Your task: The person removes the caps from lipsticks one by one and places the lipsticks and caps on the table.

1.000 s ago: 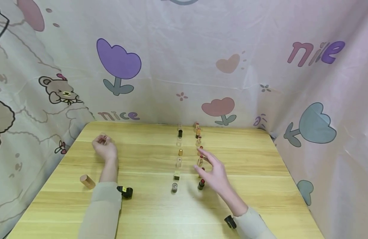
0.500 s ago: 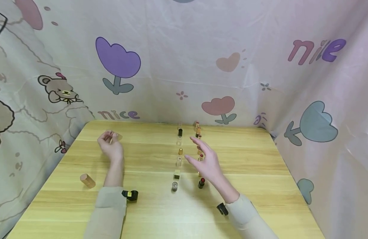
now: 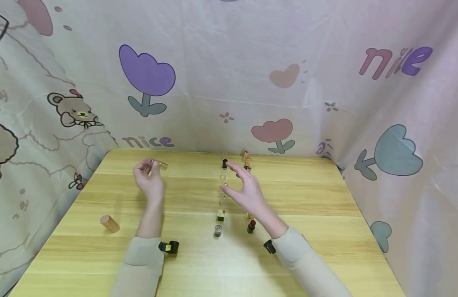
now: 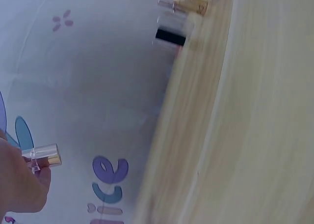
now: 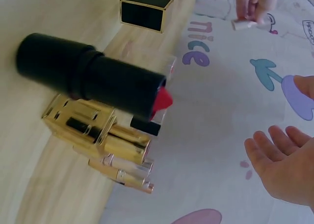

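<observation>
My left hand (image 3: 150, 175) pinches a small lipstick tube (image 3: 162, 165) above the back left of the table; in the left wrist view the tube (image 4: 49, 156) looks partly clear, with a gold part. Slightly bent and spread, the fingers of my right hand (image 3: 247, 187) hold nothing over the two rows. An uncapped black lipstick (image 3: 251, 226) with a red tip stands nearest in the right row. The left row has caps, among them a round greyish cap (image 3: 218, 231) and a square black-and-gold cap (image 3: 220, 215). My right hand hides several lipsticks of the right row.
A rose-gold cylinder (image 3: 110, 224) stands by itself at the left of the wooden table (image 3: 199, 272). Behind the table hangs a printed curtain (image 3: 214, 74). Black wrist cameras sit at both cuffs, the left camera (image 3: 168, 247) low over the table.
My left hand has moved right with the lipstick tube, which now shows more beyond the fingertips. My right hand has shifted left from the lipstick row toward the caps, still spread.
</observation>
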The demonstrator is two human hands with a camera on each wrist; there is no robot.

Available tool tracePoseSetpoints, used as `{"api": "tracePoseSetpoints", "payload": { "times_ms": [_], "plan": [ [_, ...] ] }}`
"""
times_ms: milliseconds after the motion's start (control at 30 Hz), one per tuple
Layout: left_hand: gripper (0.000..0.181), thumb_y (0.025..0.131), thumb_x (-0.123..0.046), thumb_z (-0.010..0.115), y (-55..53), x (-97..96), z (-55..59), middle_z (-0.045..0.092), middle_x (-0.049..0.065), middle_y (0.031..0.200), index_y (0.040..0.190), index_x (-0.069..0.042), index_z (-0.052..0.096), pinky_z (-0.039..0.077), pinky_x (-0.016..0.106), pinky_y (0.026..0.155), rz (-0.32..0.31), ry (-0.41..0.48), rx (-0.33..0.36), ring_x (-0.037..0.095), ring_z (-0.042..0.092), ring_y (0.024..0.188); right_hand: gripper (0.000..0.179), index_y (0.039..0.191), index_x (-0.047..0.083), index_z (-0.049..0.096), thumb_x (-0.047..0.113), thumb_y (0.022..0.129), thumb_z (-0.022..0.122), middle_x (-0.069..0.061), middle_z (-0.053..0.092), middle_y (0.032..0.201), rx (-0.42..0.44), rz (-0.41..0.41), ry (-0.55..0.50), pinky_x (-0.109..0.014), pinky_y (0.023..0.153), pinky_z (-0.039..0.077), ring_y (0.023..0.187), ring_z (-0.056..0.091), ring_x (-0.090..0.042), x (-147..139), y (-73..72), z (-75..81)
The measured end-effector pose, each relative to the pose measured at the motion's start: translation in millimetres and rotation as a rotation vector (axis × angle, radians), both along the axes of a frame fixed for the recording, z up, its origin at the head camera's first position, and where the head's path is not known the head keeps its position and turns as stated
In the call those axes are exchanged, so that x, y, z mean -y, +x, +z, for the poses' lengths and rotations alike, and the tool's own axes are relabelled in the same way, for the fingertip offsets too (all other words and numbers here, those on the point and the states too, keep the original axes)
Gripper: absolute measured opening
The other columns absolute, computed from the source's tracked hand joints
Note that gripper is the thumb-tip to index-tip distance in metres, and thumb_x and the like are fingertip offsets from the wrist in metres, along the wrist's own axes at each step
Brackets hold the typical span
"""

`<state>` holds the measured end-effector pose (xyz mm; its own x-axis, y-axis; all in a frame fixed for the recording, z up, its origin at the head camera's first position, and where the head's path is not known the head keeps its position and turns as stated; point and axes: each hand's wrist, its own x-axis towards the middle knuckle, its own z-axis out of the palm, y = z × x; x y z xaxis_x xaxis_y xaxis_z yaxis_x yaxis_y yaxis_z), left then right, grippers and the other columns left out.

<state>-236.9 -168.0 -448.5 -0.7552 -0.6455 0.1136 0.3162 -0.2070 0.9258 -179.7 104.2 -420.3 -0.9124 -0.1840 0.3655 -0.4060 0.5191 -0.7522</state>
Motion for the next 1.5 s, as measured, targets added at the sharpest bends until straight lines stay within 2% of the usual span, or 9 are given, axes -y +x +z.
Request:
{"api": "tracePoseSetpoints", "payload": {
  "times_ms": [100,200,433,600,733,867,1133,1300,1500],
  "plan": [
    [0.022,0.101,0.005,0.063,3.2,-11.0,3.4,0.055,-0.001,0.111,0.117,-0.006,0.053,0.055,0.021,0.105,-0.021,-0.001,-0.025,0.011,0.058,0.107,0.070,0.153,0.017,0.055,0.023,0.090,0.085,-0.008,0.057,0.155,-0.005,0.003,0.009,-0.055,0.115,0.050,0.134,0.061,-0.034,5,-4.8,0.8],
    [0.022,0.101,0.006,0.063,6.9,-20.4,7.1,0.056,0.000,0.111,0.118,-0.003,0.053,0.056,0.020,0.103,-0.041,-0.005,-0.039,0.011,0.059,0.106,0.070,0.153,0.017,0.054,0.023,0.091,0.084,-0.008,0.058,0.155,-0.015,0.011,0.016,-0.052,0.115,0.051,0.135,0.060,-0.033,10,-9.4,2.0],
    [0.024,0.102,0.004,0.062,14.8,-35.6,13.1,0.057,0.002,0.115,0.122,-0.003,0.052,0.056,0.021,0.105,-0.090,-0.018,-0.025,0.012,0.060,0.110,0.070,0.153,0.014,0.054,0.023,0.091,0.084,-0.008,0.057,0.155,-0.012,0.027,0.023,-0.053,0.117,0.050,0.141,0.056,-0.031,19,-16.1,6.3],
    [0.027,0.102,0.004,0.063,19.9,-47.2,16.8,0.058,0.002,0.115,0.126,-0.001,0.052,0.055,0.023,0.108,-0.133,-0.019,-0.038,0.014,0.060,0.113,0.070,0.154,0.016,0.053,0.025,0.091,0.084,-0.009,0.059,0.153,-0.008,0.020,0.041,-0.054,0.113,0.053,0.136,0.059,-0.031,26,-19.6,10.2],
    [0.027,0.101,0.005,0.063,24.0,-56.9,19.8,0.059,0.003,0.113,0.125,0.001,0.052,0.056,0.022,0.106,-0.145,-0.023,-0.055,0.015,0.060,0.112,0.070,0.153,0.013,0.053,0.024,0.091,0.084,-0.012,0.062,0.149,-0.021,0.039,0.048,-0.048,0.109,0.057,0.130,0.063,-0.031,32,-24.4,12.1],
    [0.028,0.099,0.007,0.064,28.2,-65.5,22.8,0.059,0.004,0.112,0.124,0.003,0.052,0.057,0.021,0.103,-0.162,-0.026,-0.080,0.016,0.061,0.110,0.070,0.153,0.009,0.053,0.019,0.091,0.083,-0.012,0.062,0.149,-0.043,0.080,0.038,-0.041,0.111,0.056,0.133,0.063,-0.029,39,-29.9,13.7],
    [0.028,0.098,0.010,0.064,34.2,-77.7,27.8,0.058,0.003,0.112,0.122,0.002,0.053,0.058,0.023,0.103,-0.208,-0.037,-0.148,0.016,0.062,0.109,0.065,0.152,0.008,0.053,0.015,0.094,0.081,-0.012,0.061,0.150,-0.042,0.119,0.055,-0.038,0.113,0.055,0.133,0.062,-0.029,52,-37.9,17.7],
    [0.030,0.096,0.010,0.067,37.6,-83.2,30.3,0.060,0.003,0.111,0.122,0.002,0.054,0.058,0.023,0.101,-0.227,-0.063,-0.145,0.015,0.063,0.108,0.059,0.149,0.004,0.056,0.012,0.095,0.079,-0.014,0.062,0.148,-0.032,0.142,0.067,-0.038,0.110,0.057,0.129,0.065,-0.030,58,-39.9,18.4],
    [0.031,0.093,0.011,0.070,38.5,-87.9,31.6,0.060,0.004,0.111,0.119,0.004,0.055,0.058,0.022,0.100,-0.238,-0.085,-0.156,0.013,0.063,0.108,0.049,0.140,-0.003,0.062,0.008,0.095,0.078,-0.018,0.068,0.139,-0.106,0.149,0.088,-0.034,0.106,0.060,0.120,0.071,-0.030,62,-42.0,17.1]
  ]
}}
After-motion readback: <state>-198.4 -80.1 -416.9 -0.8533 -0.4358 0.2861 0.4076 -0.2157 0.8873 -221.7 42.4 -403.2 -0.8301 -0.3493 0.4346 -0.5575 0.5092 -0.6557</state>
